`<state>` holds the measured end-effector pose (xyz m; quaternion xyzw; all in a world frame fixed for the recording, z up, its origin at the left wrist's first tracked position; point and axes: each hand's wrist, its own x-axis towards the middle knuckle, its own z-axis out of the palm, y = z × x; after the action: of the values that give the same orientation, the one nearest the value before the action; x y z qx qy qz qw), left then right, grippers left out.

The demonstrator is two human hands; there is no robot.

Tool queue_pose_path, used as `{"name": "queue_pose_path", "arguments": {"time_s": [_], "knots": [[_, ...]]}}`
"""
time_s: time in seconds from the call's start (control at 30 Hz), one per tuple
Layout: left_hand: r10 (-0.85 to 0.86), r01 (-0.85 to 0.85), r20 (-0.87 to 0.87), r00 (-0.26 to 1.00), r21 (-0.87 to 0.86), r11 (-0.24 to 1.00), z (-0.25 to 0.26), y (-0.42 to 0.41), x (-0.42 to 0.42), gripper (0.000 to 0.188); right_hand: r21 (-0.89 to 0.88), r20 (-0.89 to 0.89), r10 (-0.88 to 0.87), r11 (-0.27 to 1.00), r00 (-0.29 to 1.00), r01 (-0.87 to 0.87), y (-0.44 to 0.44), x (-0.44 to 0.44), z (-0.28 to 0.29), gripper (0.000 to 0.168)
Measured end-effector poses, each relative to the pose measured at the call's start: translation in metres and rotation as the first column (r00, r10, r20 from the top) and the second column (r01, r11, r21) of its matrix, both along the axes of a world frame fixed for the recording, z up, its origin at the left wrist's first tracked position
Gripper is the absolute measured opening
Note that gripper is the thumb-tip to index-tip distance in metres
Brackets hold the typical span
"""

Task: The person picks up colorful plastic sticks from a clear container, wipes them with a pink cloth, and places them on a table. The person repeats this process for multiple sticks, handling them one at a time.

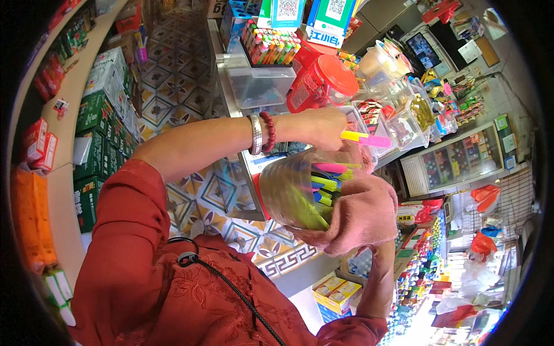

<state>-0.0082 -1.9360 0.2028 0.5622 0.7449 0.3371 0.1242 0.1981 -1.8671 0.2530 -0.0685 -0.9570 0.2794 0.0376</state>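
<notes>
My left hand, with a silver bangle and a red bead bracelet at the wrist, is closed around a slim pink-and-yellow plastic item above a clear plastic tub. The tub tilts in front of me and holds several pink, yellow-green and blue plastic items. A pink cloth drapes over the tub's right side and rim. My right forearm runs up to the cloth, which hides my right hand, so its fingers cannot be seen.
Beyond the tub, a counter carries a rack of lighters, a red-lidded jar, a clear box and open bins of small packets. Green cartons stack at the left. Yellow boxes stand low at the right.
</notes>
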Motion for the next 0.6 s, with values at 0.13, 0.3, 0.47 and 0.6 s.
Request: {"name": "queue_pose_path", "arguments": {"time_s": [0.13,0.3,0.47,0.6], "knots": [[0.03,-0.03,0.015,0.999,0.031,0.999,-0.002,-0.009,-0.006,0.05,-0.111,-0.075,-0.102,0.989,0.992,0.093,0.008,-0.003,0.001,0.023],[0.13,-0.125,-0.022,0.991,0.176,0.977,0.02,-0.025,-0.012,0.034,-0.253,-0.283,-0.202,0.959,0.938,0.13,0.023,0.011,-0.017,0.025],[0.069,-0.065,-0.006,0.998,0.281,0.958,0.026,-0.053,-0.004,0.023,-0.294,-0.32,-0.237,0.945,0.917,0.141,0.031,0.017,-0.024,0.025],[0.081,-0.059,-0.082,0.993,0.245,0.968,0.027,-0.062,-0.003,0.023,-0.318,-0.332,-0.266,0.935,0.905,0.158,0.038,0.023,-0.031,0.026]]}}
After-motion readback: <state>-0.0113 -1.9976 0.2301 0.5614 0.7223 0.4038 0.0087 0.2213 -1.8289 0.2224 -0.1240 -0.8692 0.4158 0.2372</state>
